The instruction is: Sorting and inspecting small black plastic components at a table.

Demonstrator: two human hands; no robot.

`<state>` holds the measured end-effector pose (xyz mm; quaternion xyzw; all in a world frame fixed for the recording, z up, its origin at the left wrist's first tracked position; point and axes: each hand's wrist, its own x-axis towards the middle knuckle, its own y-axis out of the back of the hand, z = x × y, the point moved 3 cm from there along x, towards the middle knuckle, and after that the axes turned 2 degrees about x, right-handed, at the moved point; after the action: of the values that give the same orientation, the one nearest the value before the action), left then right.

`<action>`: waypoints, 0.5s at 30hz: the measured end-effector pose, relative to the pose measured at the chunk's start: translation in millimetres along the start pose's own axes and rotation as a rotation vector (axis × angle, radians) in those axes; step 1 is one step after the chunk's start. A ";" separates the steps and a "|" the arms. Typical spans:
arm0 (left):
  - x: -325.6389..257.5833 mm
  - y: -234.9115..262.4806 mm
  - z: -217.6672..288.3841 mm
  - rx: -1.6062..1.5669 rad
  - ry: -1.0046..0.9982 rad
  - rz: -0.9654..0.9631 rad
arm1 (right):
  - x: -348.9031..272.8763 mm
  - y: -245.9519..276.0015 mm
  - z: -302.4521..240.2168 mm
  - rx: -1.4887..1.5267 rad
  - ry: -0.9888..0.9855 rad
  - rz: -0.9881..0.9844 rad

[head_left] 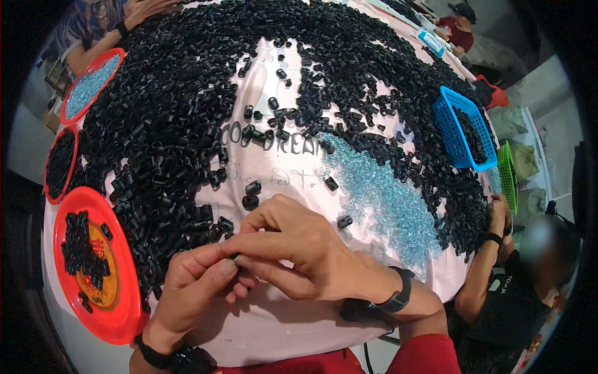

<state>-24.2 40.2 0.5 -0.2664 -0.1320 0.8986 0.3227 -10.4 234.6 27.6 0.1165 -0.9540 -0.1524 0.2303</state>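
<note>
My left hand (202,274) and my right hand (302,246) meet at the near side of the cloth-covered table, fingertips pinched together. Something small and dark shows between them, mostly covered by the fingers, so its kind cannot be made out. Just beyond the hands lie a few loose black plastic pieces (250,202), short and hollow. A broad heap of the same black pieces (168,124) spreads over the far and left part of the table. To the right of my hands lies a pile of small shiny pale-blue pieces (386,202).
A red plate (128,299) with some black pieces stands at the left edge. Behind it are a red tray (76,159) of black pieces and another red plate (64,112) of pale-blue pieces. A blue basket (453,134) and a green basket (507,177) stand right. Co-workers sit around the table.
</note>
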 end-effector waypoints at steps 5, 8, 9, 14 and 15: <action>7.4 -3.8 -0.1 -0.010 0.015 0.008 | -1.1 3.0 2.8 0.108 -0.219 -0.005; 8.1 -6.1 2.6 -0.074 0.059 -0.003 | 0.4 8.7 -2.1 0.074 -0.265 0.049; 8.2 -5.4 2.7 -0.095 0.041 -0.030 | 1.8 10.7 -3.7 0.044 -0.253 0.031; 6.9 -3.5 1.5 -0.145 -0.032 -0.034 | 3.9 9.4 -2.3 0.006 -0.223 0.007; 7.3 -1.0 0.7 -0.151 -0.038 -0.025 | 3.0 9.8 -0.4 -0.001 -0.234 0.031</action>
<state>-28.8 45.7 -1.4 -0.2714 -0.2088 0.8869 0.3101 -14.3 242.7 32.4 0.0831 -0.9760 -0.1619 0.1198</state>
